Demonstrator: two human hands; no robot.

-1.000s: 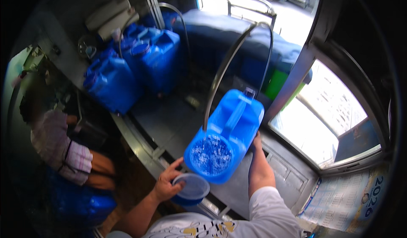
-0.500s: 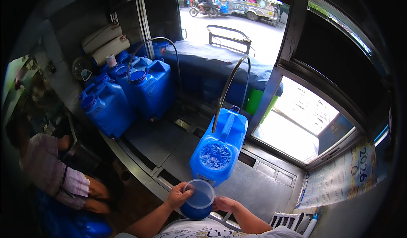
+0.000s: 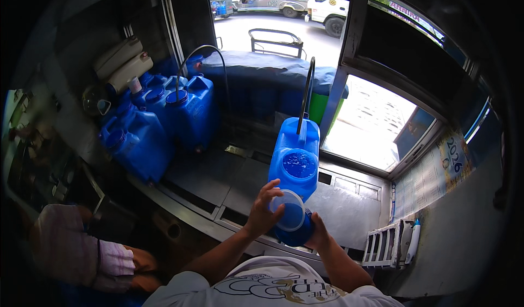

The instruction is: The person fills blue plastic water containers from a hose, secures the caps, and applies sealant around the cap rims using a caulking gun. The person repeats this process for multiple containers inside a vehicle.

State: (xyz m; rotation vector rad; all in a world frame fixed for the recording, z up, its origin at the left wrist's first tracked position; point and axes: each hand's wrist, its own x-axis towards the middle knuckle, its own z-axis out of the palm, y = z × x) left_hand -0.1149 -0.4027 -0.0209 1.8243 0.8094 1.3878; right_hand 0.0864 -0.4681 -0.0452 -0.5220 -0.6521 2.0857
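Note:
In front of me a blue water jug [image 3: 281, 143] stands on the metal counter, its wide round mouth uncovered and water [image 3: 299, 165] near the brim. A curved metal pipe [image 3: 309, 83] reaches down to the jug's far end. My left hand [image 3: 262, 211] pinches the rim of a translucent round plastic liner [image 3: 289, 211] with thumb and fingers. Below the liner is a large blue cap [image 3: 295, 237], gripped at its right side by my right hand [image 3: 320, 235]. Whether the liner touches the cap I cannot tell. Both are close to the jug's near side.
Several blue jugs [image 3: 191, 107] stand at the left, one beneath a second curved pipe [image 3: 225, 72]. The metal counter [image 3: 346, 211] runs under the jug. A person [image 3: 71, 241] is at lower left. A white rack [image 3: 382, 247] and a calendar [image 3: 426, 181] are at right.
The water in the jug's mouth has gone from frothy to calmer. My hands have raised the liner and cap, and my left fingers have spread somewhat. The view has shifted; vehicles outside moved.

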